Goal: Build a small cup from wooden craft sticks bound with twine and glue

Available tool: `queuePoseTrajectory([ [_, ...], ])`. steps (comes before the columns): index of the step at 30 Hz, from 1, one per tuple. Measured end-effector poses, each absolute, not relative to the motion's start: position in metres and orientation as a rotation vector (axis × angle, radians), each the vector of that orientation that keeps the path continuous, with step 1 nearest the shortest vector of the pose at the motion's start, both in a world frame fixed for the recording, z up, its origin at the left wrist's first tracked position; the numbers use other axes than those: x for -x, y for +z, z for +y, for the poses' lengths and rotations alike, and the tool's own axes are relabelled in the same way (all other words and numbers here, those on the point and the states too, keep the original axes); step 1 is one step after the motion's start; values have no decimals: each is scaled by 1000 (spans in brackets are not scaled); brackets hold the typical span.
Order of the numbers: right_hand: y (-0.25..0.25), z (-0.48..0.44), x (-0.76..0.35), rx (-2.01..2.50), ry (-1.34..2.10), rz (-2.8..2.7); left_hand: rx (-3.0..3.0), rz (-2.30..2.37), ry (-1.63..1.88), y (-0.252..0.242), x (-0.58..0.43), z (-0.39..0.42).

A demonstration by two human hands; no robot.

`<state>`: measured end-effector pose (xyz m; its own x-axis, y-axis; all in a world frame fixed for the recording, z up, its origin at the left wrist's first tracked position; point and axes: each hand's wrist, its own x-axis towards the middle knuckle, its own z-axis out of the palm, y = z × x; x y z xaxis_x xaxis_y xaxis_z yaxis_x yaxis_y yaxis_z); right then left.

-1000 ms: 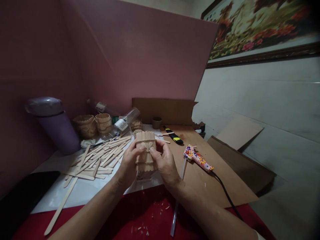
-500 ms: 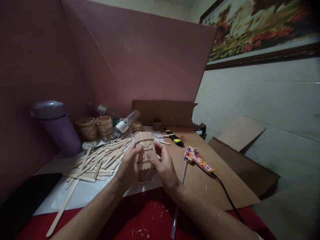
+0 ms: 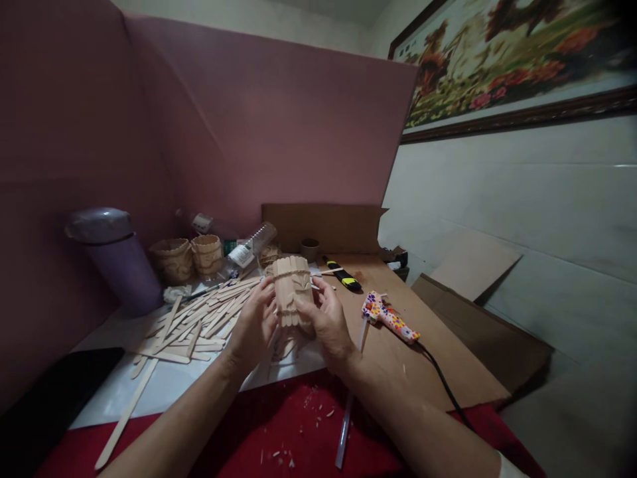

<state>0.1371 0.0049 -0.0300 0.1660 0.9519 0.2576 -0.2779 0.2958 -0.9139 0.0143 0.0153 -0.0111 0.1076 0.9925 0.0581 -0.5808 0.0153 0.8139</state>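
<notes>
A small cup made of upright craft sticks [image 3: 288, 295] is up between my hands, over the white paper. Twine runs round it near the top, and leaf-like wooden shapes decorate its front. My right hand [image 3: 328, 325] grips its right side, thumb across the lower front. Around the left edge curl the fingers of my left hand [image 3: 253, 324], their tips partly hidden. Left of the hands lies a pile of loose craft sticks [image 3: 199, 328]. To the right, a flower-patterned hot glue gun [image 3: 391, 317] rests on cardboard with a clear glue stick [image 3: 344, 431] reaching toward me.
Two finished-looking stick cups [image 3: 206, 255] stand at the back left beside a purple bottle [image 3: 117, 265]. A clear plastic bottle [image 3: 251, 249] lies behind the pile. A yellow-black utility knife [image 3: 343, 273] is on the cardboard [image 3: 438, 365]. Wood scraps dot the red cloth [image 3: 279, 425].
The cup has been turned and tilted in my hands, so more of its leaf-decorated front shows. My left thumb has come off its front. The view has shifted slightly.
</notes>
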Motion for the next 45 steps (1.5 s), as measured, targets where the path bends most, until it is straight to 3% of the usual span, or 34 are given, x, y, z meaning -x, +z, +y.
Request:
queuePoseTrajectory([
  [9, -31, 12, -141, 807, 849, -1065, -999, 527, 1220, -25, -26, 14],
  [29, -32, 8, -136, 774, 847, -1302, -1067, 381, 1251, -14, -10, 12],
  [40, -47, 18, -142, 1016, 40, -1429, -900, 523, 1332, -16, 1, 27],
  [45, -46, 15, -142, 1011, -102, -1490, -834, 563, 1380, -11, 3, 28],
])
